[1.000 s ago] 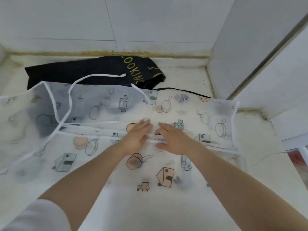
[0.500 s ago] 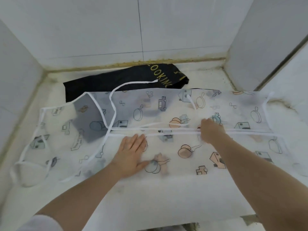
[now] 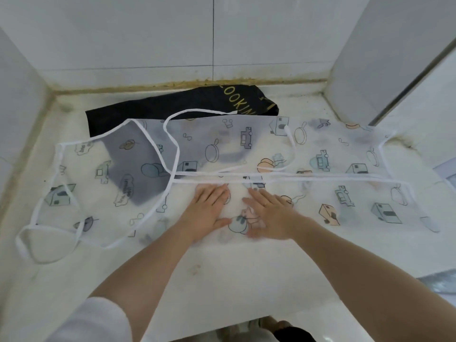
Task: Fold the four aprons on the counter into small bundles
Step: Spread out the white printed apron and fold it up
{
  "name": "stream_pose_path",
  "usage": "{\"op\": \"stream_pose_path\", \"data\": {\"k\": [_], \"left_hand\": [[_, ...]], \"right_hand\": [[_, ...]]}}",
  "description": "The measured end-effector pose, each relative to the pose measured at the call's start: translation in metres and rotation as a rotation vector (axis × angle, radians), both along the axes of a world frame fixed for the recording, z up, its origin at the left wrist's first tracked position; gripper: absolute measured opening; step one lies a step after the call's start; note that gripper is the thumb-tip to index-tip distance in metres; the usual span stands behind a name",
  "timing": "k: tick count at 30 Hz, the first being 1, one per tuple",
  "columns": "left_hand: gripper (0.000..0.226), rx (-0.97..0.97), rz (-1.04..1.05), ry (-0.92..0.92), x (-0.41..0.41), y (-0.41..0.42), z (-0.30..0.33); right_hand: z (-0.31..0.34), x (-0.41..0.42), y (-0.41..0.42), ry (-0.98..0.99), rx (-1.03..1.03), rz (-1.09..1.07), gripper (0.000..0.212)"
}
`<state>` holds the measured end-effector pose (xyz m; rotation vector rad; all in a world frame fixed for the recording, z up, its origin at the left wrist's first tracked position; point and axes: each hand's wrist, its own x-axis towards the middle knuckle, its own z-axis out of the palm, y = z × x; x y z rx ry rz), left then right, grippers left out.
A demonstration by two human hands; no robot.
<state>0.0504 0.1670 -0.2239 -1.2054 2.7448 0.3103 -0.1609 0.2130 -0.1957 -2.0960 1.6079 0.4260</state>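
Hands first: my left hand (image 3: pixel 209 208) and right hand (image 3: pixel 269 215) both lie flat, fingers straight and spread, palms down on the translucent apron (image 3: pixel 320 174), side by side near its middle. Neither one is curled around anything; they only press the fabric against the counter (image 3: pixel 222 272). The apron is spread wide across the counter, printed with small houses, pans and trucks, and edged in white trim (image 3: pixel 320 180). One trimmed edge runs straight across just beyond my fingertips, so the near half looks doubled over. Its bib end lies to my left, where the neck loop (image 3: pixel 37 243) trails toward the counter's front edge. A white strap (image 3: pixel 172 134) curls over the far part of the fabric. Behind it, against the tiled wall (image 3: pixel 148 40), I see a black apron (image 3: pixel 172 109) with gold lettering, partly covered by the translucent one. My left sleeve (image 3: pixel 93 322) shows at the bottom.
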Motion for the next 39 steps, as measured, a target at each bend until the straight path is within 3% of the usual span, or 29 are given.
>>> {"op": "stream_pose_path", "data": {"k": [3,4,6,8,11,14,17,19,21,25,27,29,30,33,36,39], "left_hand": [[0.032,-0.182,-0.023,0.149,0.002,0.004,-0.001],[0.023,-0.172,-0.007,0.174,0.004,0.005,0.0],[0.03,-0.101,0.087,0.11,0.009,0.006,0.005],[0.054,-0.037,0.204,-0.027,0.019,0.005,0.007],[0.089,0.217,0.229,-0.172,0.025,0.008,0.009],[0.107,0.393,0.194,-0.145,0.031,0.007,0.015],[0.105,0.41,0.11,-0.192,0.041,0.001,0.025],[0.08,0.397,0.064,-0.268,0.044,-0.007,0.034],[0.059,0.459,0.085,-0.283,0.044,-0.018,0.046],[0.067,0.577,0.208,-0.466,0.051,-0.039,0.069],[0.044,0.496,0.279,-0.389,0.059,-0.044,0.077],[0.018,0.221,0.397,-0.291,0.064,-0.048,0.083],[0.016,0.071,0.485,-0.258,0.065,-0.047,0.085],[0.026,-0.192,0.633,-0.22,0.067,-0.046,0.076],[0.035,-0.211,0.652,-0.21,0.069,-0.045,0.058],[0.059,-0.2,0.703,-0.184,0.06,-0.045,0.047]], "right_hand": [[0.009,-0.003,0.003,-0.088,0.038,-0.08,0.087],[0.011,-0.005,0.003,-0.114,0.052,-0.082,0.088],[0.015,-0.007,0.003,-0.054,0.109,-0.008,0.104],[0.016,-0.008,0.003,0.069,0.157,0.079,0.113],[0.019,-0.004,0.003,0.13,0.152,0.074,0.101],[0.022,0.002,-0.003,0.112,0.164,0.023,0.094],[0.032,-0.001,-0.016,-0.01,0.237,-0.078,0.071],[0.039,-0.004,-0.023,-0.104,0.245,-0.179,0.051],[0.043,-0.006,-0.029,-0.138,0.223,-0.256,0.048],[0.051,0.003,-0.043,-0.03,0.175,-0.38,0.034],[0.056,0.006,-0.053,0.083,0.124,-0.363,0.032],[0.054,0.005,-0.066,0.102,0.148,-0.345,0.029],[0.056,0.005,-0.068,0.091,0.146,-0.373,0.025],[0.05,0.007,-0.078,0.127,0.17,-0.443,0.02],[0.043,0.006,-0.084,0.057,0.15,-0.487,0.016],[0.035,0.01,-0.086,0.091,0.1,-0.462,0.024]]}}
